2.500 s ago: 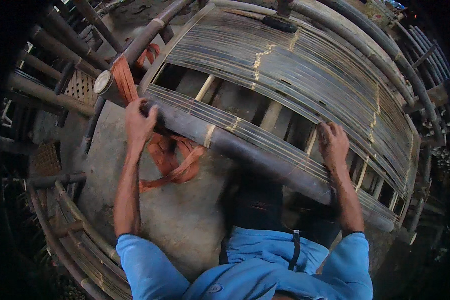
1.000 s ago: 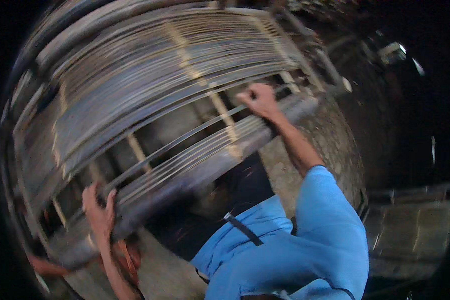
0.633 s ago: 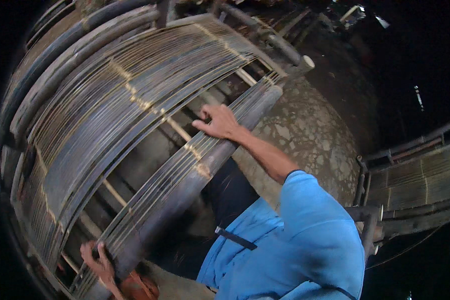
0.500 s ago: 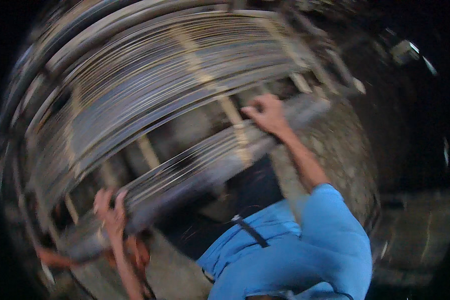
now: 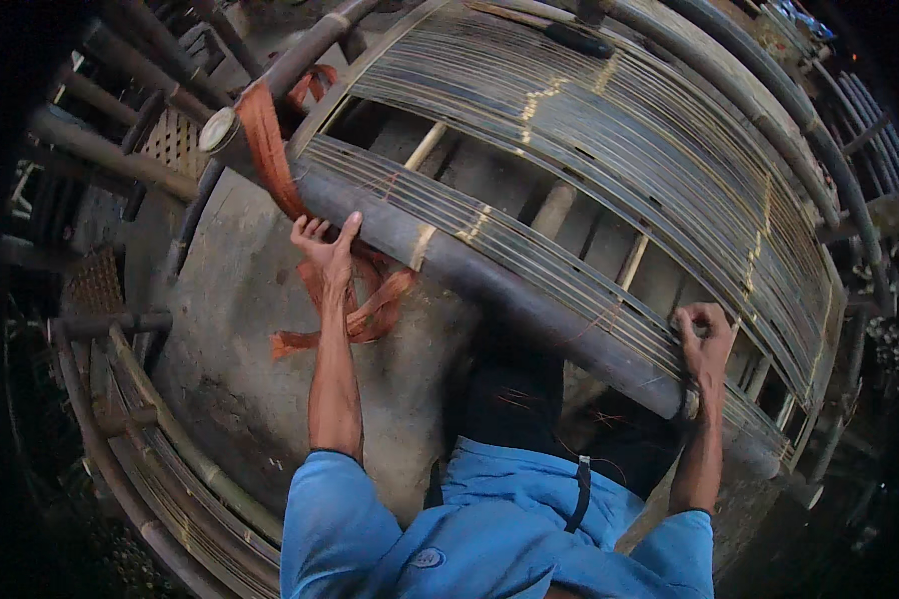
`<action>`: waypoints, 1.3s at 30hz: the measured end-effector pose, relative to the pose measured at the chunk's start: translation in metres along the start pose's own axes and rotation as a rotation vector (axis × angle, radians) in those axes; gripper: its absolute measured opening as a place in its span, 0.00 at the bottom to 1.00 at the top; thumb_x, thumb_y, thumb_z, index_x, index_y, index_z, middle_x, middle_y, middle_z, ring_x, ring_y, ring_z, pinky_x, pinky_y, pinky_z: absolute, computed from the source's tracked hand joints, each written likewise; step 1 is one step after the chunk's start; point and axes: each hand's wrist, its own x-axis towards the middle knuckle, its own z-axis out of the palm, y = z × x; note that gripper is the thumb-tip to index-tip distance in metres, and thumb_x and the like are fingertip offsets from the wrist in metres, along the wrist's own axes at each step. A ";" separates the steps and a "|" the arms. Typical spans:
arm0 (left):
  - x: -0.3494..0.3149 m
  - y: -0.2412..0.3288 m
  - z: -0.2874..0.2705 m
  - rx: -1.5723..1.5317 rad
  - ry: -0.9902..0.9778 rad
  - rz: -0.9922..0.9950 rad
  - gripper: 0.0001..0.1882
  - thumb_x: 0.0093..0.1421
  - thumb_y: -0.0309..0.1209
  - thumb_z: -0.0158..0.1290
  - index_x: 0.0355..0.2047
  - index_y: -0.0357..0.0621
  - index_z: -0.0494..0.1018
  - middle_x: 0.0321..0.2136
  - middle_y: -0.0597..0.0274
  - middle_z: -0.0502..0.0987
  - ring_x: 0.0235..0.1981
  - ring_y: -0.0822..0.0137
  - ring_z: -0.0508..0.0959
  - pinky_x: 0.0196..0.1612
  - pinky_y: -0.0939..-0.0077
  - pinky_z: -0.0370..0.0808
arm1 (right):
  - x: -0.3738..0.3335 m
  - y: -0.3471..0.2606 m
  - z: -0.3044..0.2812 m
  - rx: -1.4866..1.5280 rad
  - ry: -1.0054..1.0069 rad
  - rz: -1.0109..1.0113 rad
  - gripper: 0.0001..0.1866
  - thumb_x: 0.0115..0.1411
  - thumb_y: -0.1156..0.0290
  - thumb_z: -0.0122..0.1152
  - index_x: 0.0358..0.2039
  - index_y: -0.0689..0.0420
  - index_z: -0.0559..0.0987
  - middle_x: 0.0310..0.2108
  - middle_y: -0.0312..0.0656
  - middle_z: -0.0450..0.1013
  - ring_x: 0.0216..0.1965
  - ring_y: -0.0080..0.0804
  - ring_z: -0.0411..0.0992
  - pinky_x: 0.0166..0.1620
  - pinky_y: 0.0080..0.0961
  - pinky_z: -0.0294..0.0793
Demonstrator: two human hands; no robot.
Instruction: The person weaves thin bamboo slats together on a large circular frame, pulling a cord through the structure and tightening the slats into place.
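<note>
A bench-like bamboo frame (image 5: pixel 659 215) with thin slats lies across the view, its thick dark front pole (image 5: pixel 489 270) nearest me. My left hand (image 5: pixel 328 258) is against the pole's left part, thumb and fingers apart. An orange fabric strip (image 5: pixel 267 140) drapes over that end and passes by my fingertips, with its loose folds (image 5: pixel 375 309) hanging beside my wrist. At the right part of the frame my right hand (image 5: pixel 707 334) has its fingers curled together over the front slats (image 5: pixel 569 275). Whatever lies inside those fingers is hidden.
Bamboo poles (image 5: pixel 120 150) and a woven lattice panel (image 5: pixel 175 140) stand at the far left. Another bamboo piece (image 5: pixel 185 469) lies at the lower left on the concrete floor (image 5: pixel 240 299). A dark-handled tool (image 5: pixel 577 40) rests on the far slats.
The view has swung round, so the frame now slants down to the right and looks sharper. My left hand appears higher, beside the orange strip; my right hand appears lower and farther right.
</note>
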 end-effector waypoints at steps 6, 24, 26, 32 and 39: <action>0.003 0.010 -0.008 -0.338 -0.412 -0.225 0.47 0.58 0.40 0.69 0.69 0.44 0.53 0.44 0.62 0.76 0.33 0.73 0.76 0.34 0.76 0.73 | 0.035 -0.063 0.039 0.080 -0.177 -0.123 0.07 0.54 0.75 0.71 0.29 0.61 0.80 0.27 0.44 0.73 0.32 0.38 0.72 0.40 0.33 0.73; -0.019 0.117 -0.196 0.656 -0.225 0.027 0.16 0.71 0.34 0.51 0.52 0.38 0.79 0.34 0.42 0.83 0.32 0.60 0.83 0.43 0.65 0.77 | 0.091 -0.128 0.121 0.153 -0.316 -0.203 0.09 0.59 0.67 0.68 0.30 0.61 0.82 0.27 0.48 0.74 0.35 0.46 0.72 0.38 0.39 0.71; -0.011 0.118 -0.217 0.711 -0.241 0.166 0.16 0.71 0.40 0.52 0.46 0.41 0.81 0.39 0.49 0.83 0.43 0.63 0.82 0.48 0.67 0.75 | 0.096 -0.127 0.135 0.168 -0.328 -0.182 0.11 0.59 0.66 0.68 0.30 0.62 0.81 0.28 0.49 0.74 0.35 0.48 0.72 0.39 0.41 0.71; 0.043 0.151 -0.313 -0.097 -0.414 0.281 0.15 0.70 0.34 0.53 0.45 0.33 0.78 0.63 0.45 0.70 0.69 0.53 0.62 0.69 0.62 0.59 | 0.116 -0.153 0.147 0.234 -0.426 -0.158 0.10 0.61 0.66 0.68 0.33 0.61 0.83 0.29 0.42 0.75 0.31 0.29 0.73 0.37 0.30 0.73; 0.136 0.193 -0.220 -0.365 -0.222 0.125 0.24 0.71 0.27 0.45 0.66 0.35 0.65 0.42 0.62 0.73 0.38 0.76 0.69 0.32 0.85 0.66 | 0.162 -0.203 0.216 0.385 -0.484 -0.009 0.17 0.60 0.62 0.67 0.45 0.59 0.84 0.37 0.50 0.82 0.40 0.42 0.81 0.47 0.33 0.78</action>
